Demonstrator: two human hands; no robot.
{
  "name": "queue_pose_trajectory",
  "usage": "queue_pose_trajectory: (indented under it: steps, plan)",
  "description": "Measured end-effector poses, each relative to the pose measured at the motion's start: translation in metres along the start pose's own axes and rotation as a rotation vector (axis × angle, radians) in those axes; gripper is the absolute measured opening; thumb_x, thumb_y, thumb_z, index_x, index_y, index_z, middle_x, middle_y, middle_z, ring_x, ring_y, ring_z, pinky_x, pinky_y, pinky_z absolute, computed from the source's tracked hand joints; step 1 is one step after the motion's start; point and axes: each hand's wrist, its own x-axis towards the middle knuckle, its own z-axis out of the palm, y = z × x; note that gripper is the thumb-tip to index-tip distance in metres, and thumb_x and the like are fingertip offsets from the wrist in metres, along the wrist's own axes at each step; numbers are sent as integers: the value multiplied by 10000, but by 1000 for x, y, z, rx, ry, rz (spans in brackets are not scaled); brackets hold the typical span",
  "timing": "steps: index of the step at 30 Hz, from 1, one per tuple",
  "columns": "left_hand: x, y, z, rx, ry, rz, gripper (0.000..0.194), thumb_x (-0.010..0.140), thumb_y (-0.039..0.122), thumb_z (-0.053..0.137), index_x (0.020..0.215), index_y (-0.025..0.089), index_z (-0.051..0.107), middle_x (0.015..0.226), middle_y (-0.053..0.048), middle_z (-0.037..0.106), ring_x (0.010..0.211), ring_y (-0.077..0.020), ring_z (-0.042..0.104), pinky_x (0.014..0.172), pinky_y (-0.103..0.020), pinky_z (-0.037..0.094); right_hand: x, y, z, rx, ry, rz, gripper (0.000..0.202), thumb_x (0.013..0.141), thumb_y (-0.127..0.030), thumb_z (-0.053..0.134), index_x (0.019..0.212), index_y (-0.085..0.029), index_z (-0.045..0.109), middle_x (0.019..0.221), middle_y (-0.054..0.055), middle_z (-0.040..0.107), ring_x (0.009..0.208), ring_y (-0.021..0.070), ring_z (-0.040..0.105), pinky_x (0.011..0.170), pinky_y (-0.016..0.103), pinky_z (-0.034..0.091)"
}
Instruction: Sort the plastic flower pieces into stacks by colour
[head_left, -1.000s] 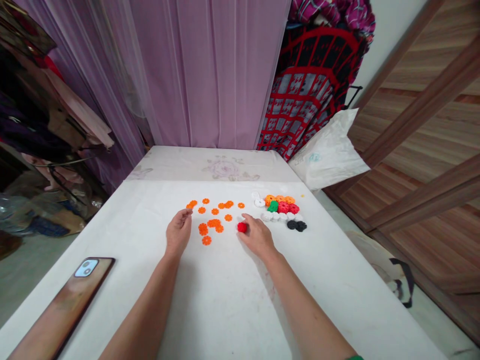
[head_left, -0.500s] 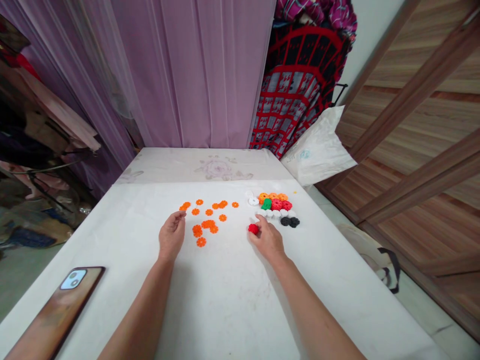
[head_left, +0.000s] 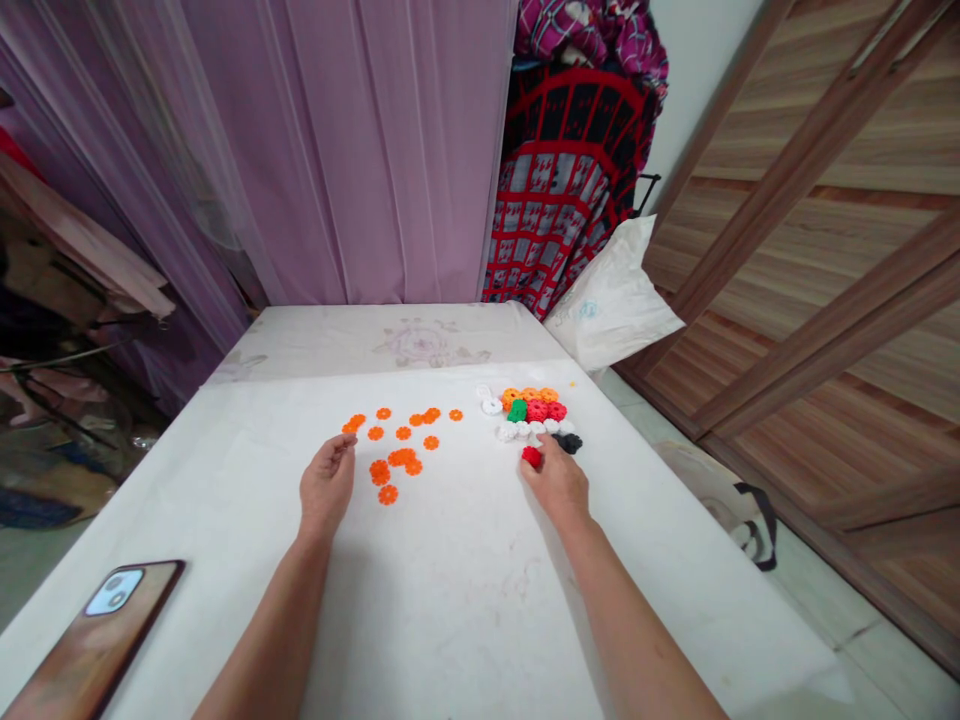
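A small bunch of red toothed plastic discs (head_left: 531,456) is pinched between the thumb and fingers of my right hand (head_left: 561,482), low over the table. Just beyond these fingers lie black discs (head_left: 571,443), partly covered by the hand, and a row of white discs (head_left: 525,430). My left hand (head_left: 328,484) rests on its side at the left, its fingers curled against the thumb; whether anything is between them is hidden. Close to its fingertips are orange discs (head_left: 354,424), with several more orange discs (head_left: 403,457) scattered to the right.
Behind the white row sit red discs (head_left: 537,410), green discs (head_left: 517,410) and yellow-orange discs (head_left: 530,396) in groups. A phone (head_left: 97,640) lies face down at the table's left edge. A white bag (head_left: 611,300) stands by the far right corner of the white-covered table (head_left: 450,600).
My right hand has moved to the right with the red discs, now partly covering the black ones. My left hand stays beside the orange discs. The view has turned slightly right.
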Motion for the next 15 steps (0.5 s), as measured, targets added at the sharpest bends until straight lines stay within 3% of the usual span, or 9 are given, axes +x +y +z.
queue_pose_trajectory:
  steps: [8, 15]
  plan:
    - [-2, 8, -2, 4, -9, 22, 302, 783, 397, 533, 982, 211, 663, 961, -50, 745, 863, -180, 692, 871, -334, 541, -15, 14, 3, 31, 103, -176, 411, 849, -307, 570, 1253, -238, 593, 1209, 74, 609, 1085, 219, 567, 875, 313, 455]
    - [-2, 7, -1, -10, -6, 10, 299, 780, 403, 533, 962, 206, 665, 957, -52, 744, 857, -182, 688, 861, -333, 543, -10, 6, -1, -49, 7, -171, 379, 904, -340, 537, 1261, -238, 614, 1151, 65, 615, 1081, 210, 554, 847, 289, 452]
